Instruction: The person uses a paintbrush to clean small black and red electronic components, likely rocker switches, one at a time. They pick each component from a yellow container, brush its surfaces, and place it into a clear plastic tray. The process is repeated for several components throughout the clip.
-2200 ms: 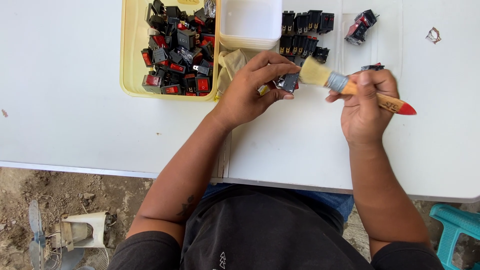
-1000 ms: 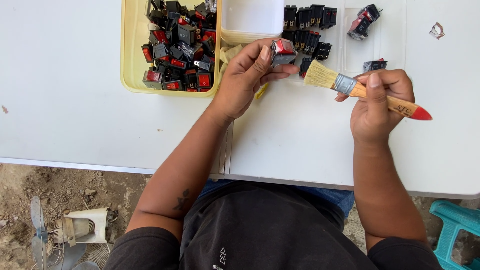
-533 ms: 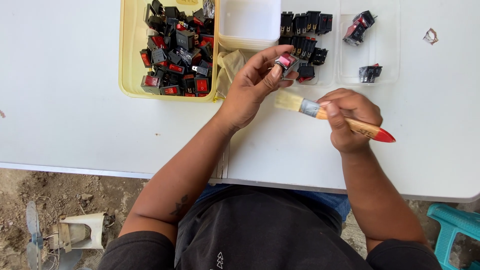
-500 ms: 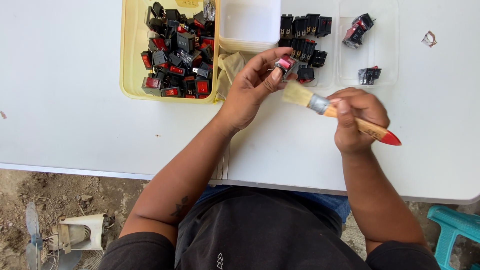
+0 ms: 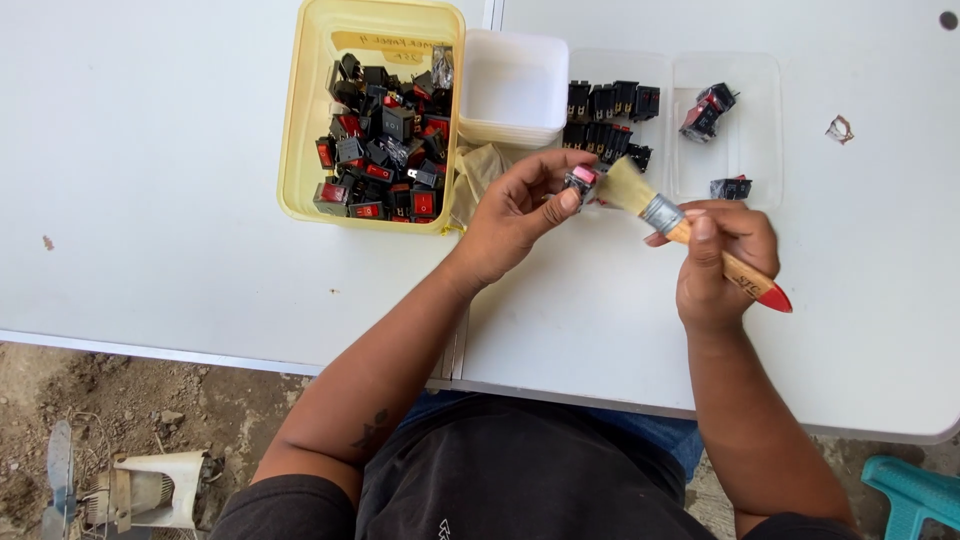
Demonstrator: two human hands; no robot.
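My left hand (image 5: 520, 215) pinches a small black switch with a red rocker (image 5: 580, 181) above the white table (image 5: 150, 180). My right hand (image 5: 722, 262) grips a paintbrush (image 5: 690, 233) by its wooden, red-tipped handle. The pale bristles lie against the switch. Left of the hands, a yellow tub (image 5: 300, 130) holds several black and red switches (image 5: 385, 140). Behind the hands, more black switches (image 5: 608, 112) are lined up in a clear tray.
A white square container (image 5: 512, 85) stands beside the yellow tub. A second clear tray (image 5: 760, 110) holds two loose switches. A scrap (image 5: 839, 128) lies at far right. Below the table edge are dirt ground, an old fan (image 5: 130, 488) and a teal stool (image 5: 915, 490).
My left hand has turned the switch and kept it near the trays. My right hand moved the brush from the right back onto the switch, and the bristles now touch it.
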